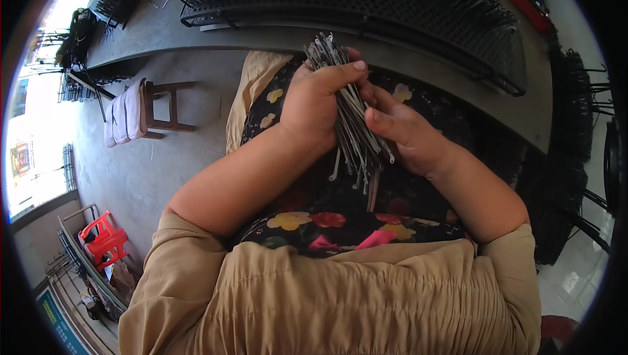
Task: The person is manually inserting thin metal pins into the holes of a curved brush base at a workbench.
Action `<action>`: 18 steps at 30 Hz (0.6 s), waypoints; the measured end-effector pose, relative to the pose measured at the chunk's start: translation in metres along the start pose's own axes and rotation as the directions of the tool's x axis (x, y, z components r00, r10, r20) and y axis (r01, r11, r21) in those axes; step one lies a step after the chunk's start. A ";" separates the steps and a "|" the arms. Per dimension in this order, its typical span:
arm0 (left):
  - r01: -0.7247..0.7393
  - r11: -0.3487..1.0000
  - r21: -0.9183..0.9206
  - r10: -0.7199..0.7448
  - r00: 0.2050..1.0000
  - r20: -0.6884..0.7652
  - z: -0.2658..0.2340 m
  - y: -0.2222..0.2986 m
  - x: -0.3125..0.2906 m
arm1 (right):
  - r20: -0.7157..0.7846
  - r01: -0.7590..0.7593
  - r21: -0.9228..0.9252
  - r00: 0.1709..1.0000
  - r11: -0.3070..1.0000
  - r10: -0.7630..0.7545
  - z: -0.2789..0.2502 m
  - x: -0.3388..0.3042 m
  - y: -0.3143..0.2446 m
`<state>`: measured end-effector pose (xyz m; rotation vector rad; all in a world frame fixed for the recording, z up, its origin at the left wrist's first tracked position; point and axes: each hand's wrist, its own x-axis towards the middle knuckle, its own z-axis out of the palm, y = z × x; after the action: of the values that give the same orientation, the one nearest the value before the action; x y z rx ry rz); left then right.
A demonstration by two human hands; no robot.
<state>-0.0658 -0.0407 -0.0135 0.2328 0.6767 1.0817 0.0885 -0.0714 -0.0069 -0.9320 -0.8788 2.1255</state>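
A thick bundle of thin grey metal rods (353, 119) with small flattened, holed ends slants across my lap. My left hand (317, 97) wraps round its upper part, the thumb laid over the front. On the right side of the bundle, my right hand (399, 123) closes against the rods with its thumb and fingers. The lower ends fan out unevenly, and a few rods hang lower than the others. Some fingers of both hands are hidden behind the bundle. Beneath lies dark floral cloth (294, 221) over my lap.
A long black mesh rack (366, 25) packed with dark upright rods stands on the grey table (242, 40) ahead. To the left are a wooden stool (171, 106) with a cloth pad and a red plastic chair (104, 240). Dark bristly stacks (566, 178) stand at the right.
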 end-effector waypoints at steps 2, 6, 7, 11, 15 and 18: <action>-0.063 0.997 0.040 0.062 0.998 0.027 0.002 0.001 -0.002 | -0.013 -0.093 0.125 0.995 0.988 0.095 0.004 0.005 0.000; -0.219 0.946 0.238 0.232 0.972 -0.028 0.005 0.010 -0.003 | -0.040 -0.148 0.118 0.987 0.982 0.154 0.011 0.009 -0.001; -0.272 0.924 0.268 0.285 0.959 -0.009 0.004 0.013 -0.001 | -0.038 -0.166 0.133 0.984 0.977 0.173 0.011 0.010 0.001; -0.284 0.910 0.300 0.301 0.954 -0.010 0.001 0.016 0.002 | 0.061 -0.187 -0.007 0.980 0.982 0.187 0.013 0.016 -0.003; -0.328 0.893 0.309 0.343 0.939 0.004 0.003 0.018 0.009 | 0.076 -0.227 -0.002 0.971 0.974 0.227 0.012 0.023 -0.006; -0.338 0.885 0.320 0.359 0.933 -0.006 0.006 0.019 0.012 | 0.087 -0.237 0.005 0.968 0.972 0.235 0.009 0.025 -0.005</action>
<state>-0.0726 -0.0200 -0.0045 0.6165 0.8890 1.3272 0.0697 -0.0525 -0.0073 -0.9855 -0.8265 2.3871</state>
